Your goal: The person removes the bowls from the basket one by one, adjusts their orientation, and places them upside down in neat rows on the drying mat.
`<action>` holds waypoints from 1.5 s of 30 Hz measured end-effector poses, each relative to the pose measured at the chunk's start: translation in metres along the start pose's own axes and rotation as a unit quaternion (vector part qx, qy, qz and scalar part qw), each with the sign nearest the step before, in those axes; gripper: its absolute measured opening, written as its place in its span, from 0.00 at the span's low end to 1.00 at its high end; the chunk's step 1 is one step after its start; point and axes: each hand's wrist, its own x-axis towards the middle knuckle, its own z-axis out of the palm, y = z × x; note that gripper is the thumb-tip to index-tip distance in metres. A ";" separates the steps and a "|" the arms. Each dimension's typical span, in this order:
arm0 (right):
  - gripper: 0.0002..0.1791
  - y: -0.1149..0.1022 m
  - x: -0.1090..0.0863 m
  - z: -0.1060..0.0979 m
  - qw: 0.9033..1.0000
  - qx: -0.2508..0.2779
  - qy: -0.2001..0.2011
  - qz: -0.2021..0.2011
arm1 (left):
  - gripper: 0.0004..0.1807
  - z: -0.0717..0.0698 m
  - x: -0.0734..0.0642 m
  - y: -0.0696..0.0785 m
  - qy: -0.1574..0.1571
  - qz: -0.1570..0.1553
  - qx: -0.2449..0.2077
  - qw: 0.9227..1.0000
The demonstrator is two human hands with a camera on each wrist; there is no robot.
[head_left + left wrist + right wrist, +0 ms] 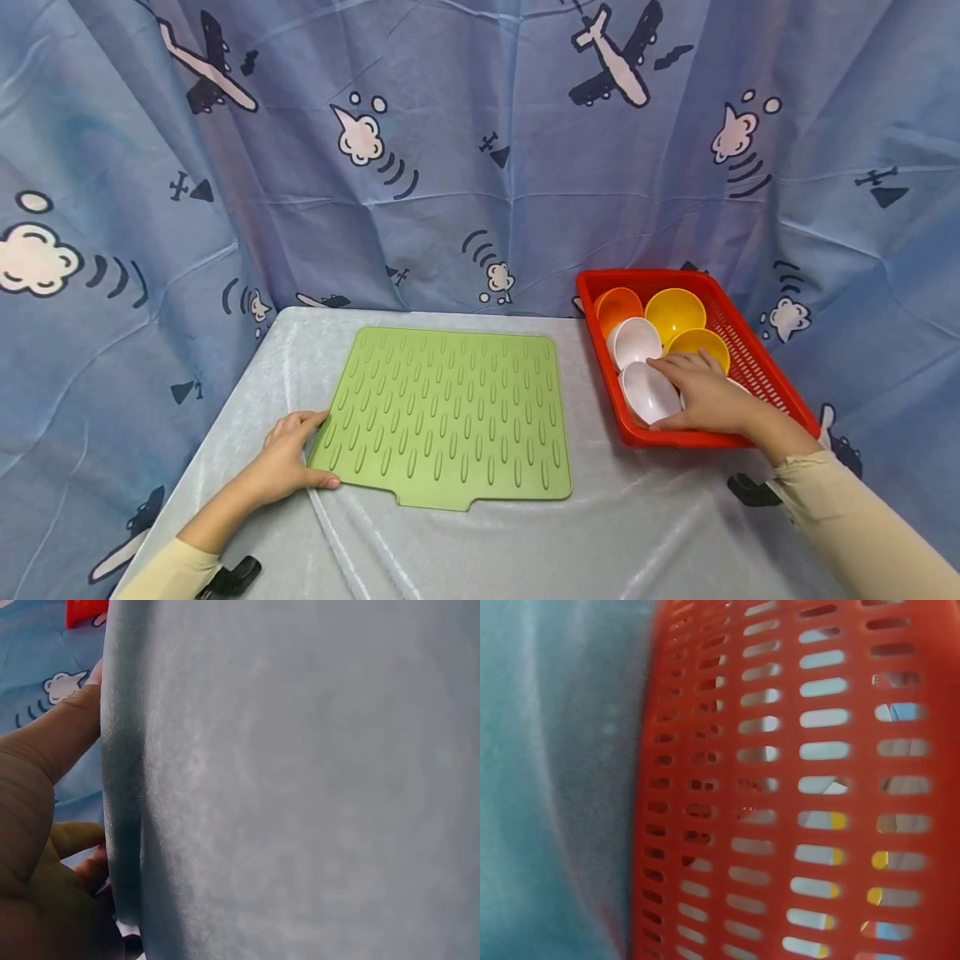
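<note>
A light green ribbed drying mat (450,408) lies flat with its tab toward the near side. My left hand (288,462) rests at its left corner, fingers along the side edge and thumb at the near edge. The left wrist view shows that hand's thumb (64,727) against the pale tabletop edge. In the red basket (637,437), my right hand (708,400) grips a white bowl (647,396), thumb at the near rim and fingers across the far side. Another white bowl (632,340) sits just behind; one more is mostly hidden under the hand.
Orange (618,307) and yellow bowls (678,310) fill the far end of the basket. The basket's slotted wall (780,825) dominates the right wrist view. A pale cloth (510,550) covers the table, and a blue curtain (450,167) with airplane prints hangs behind.
</note>
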 end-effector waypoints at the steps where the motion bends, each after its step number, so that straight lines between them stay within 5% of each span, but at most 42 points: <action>1: 0.60 0.000 0.000 0.000 1.000 0.000 0.004 -0.001 | 0.64 0.000 0.000 0.000 0.000 -0.001 0.002 1.000; 12: 0.59 0.002 -0.002 0.005 0.999 0.023 0.034 0.029 | 0.62 -0.003 -0.001 0.002 -0.009 0.001 0.016 1.000; 23: 0.56 -0.013 -0.010 -0.013 0.991 0.061 0.104 0.065 | 0.61 -0.004 0.001 0.006 -0.011 -0.001 0.031 0.999; 31: 0.56 -0.034 -0.015 -0.029 0.984 0.066 0.155 0.055 | 0.60 -0.006 0.003 0.005 -0.011 0.006 0.047 0.999; 45: 0.55 -0.092 -0.002 -0.035 0.979 0.099 0.177 0.005 | 0.61 -0.009 0.005 0.009 -0.024 0.003 0.052 0.998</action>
